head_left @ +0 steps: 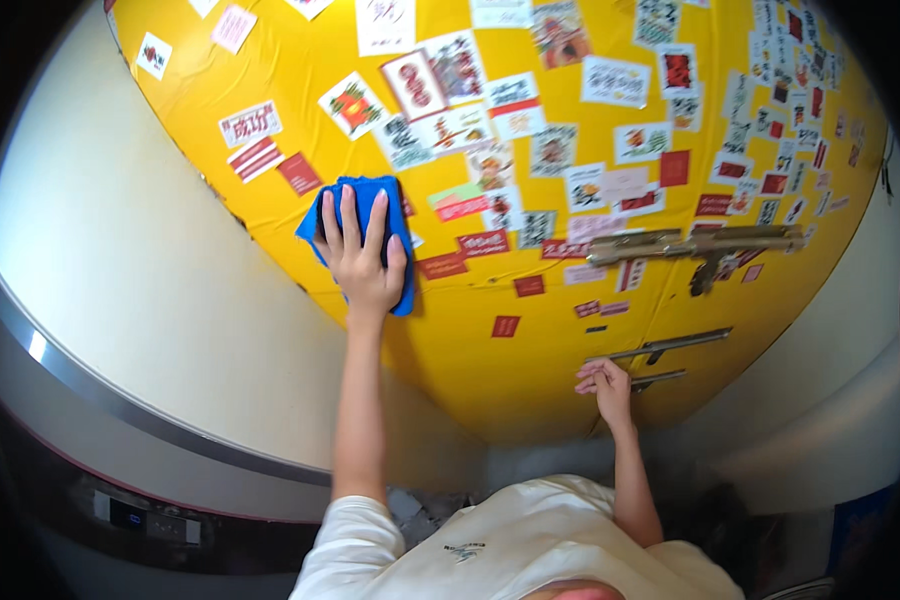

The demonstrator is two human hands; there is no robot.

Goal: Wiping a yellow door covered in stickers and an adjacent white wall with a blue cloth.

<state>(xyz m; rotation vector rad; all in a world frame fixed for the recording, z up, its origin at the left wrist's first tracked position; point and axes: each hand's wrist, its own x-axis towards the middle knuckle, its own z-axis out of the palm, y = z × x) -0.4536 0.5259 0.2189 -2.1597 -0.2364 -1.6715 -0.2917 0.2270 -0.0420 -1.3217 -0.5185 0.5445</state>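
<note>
My left hand presses a folded blue cloth against a yellow door, its fingers spread over the cloth and its thumb out to the right. Part of the cloth is hidden under the palm. Lower and to the right, my right hand is loosely bent, its fingers slightly apart with no object visible in them. It is beside the left end of a thin metal bar handle; whether they touch, I cannot tell.
Many small paper cards and stickers cover the yellow surface. A larger metal handle with a lock juts out at the right. A pale wall flanks the door on the left, with a dark panel carrying switches below it.
</note>
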